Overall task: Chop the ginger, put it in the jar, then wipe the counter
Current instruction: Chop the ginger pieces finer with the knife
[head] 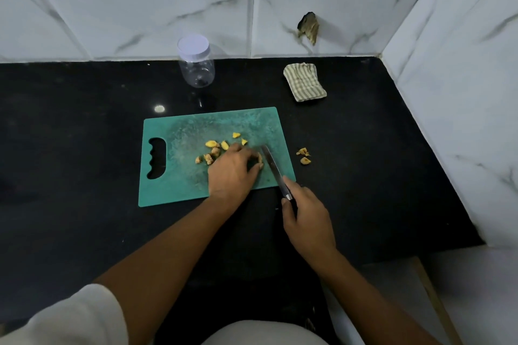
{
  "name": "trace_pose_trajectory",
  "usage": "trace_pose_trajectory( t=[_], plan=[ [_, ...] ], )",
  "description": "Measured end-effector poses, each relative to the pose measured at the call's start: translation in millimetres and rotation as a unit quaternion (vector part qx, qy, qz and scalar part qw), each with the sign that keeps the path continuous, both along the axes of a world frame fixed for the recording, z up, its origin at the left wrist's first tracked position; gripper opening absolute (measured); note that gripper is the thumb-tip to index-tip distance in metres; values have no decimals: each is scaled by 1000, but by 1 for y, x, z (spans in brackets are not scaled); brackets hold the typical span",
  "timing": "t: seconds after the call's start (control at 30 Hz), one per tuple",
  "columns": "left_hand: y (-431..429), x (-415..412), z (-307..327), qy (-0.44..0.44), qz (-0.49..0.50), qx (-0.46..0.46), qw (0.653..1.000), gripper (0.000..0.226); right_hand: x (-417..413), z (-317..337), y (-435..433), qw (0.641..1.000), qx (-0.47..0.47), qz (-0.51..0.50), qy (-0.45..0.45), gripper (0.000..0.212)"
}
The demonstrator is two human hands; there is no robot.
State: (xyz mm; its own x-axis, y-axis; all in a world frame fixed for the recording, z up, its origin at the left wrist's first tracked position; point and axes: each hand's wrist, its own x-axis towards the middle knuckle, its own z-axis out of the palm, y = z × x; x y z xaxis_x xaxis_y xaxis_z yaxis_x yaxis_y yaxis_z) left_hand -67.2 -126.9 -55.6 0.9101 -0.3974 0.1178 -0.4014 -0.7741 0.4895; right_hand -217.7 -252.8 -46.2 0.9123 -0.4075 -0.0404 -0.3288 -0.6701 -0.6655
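Note:
A green cutting board (173,182) lies on the black counter (84,134). Several yellow ginger pieces (213,145) are scattered on the board. My left hand (232,171) pinches a piece of ginger (260,161) against the board, mostly hidden under the fingers. My right hand (307,221) grips the knife (273,166) by its handle, with the blade resting on the board just right of that piece. A few ginger bits (304,155) lie on the counter off the board's right edge. A clear plastic jar (196,64) with a white lid stands upright at the back.
A folded striped cloth (305,82) lies on the counter at the back right. Marble-tiled walls (462,92) close the back and right side. A hole in the back wall tile (309,26) sits above the cloth. The counter's front edge is near my body.

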Motion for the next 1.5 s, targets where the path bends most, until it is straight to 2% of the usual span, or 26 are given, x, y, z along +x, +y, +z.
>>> trace_pose_trajectory(
  t=[0.17, 0.4, 0.73, 1.5],
  plan=[
    [-1, -8, -1, 2, 12, -11, 1000, 30, 0, -1, -2, 1000, -2, 5, 3, 47],
    [19, -16, -14, -22, -57, -7, 998, 33, 0, -2, -3, 999, -24, 22, 8, 49],
    [25, -6, -16, -29, -108, 35, 993, 38, 1, -7, 13, 998, -55, 16, 27, 51],
    [27, -8, -11, -40, -142, 55, 988, 39, 3, -6, 25, 995, -89, 10, 50, 52]
  ],
)
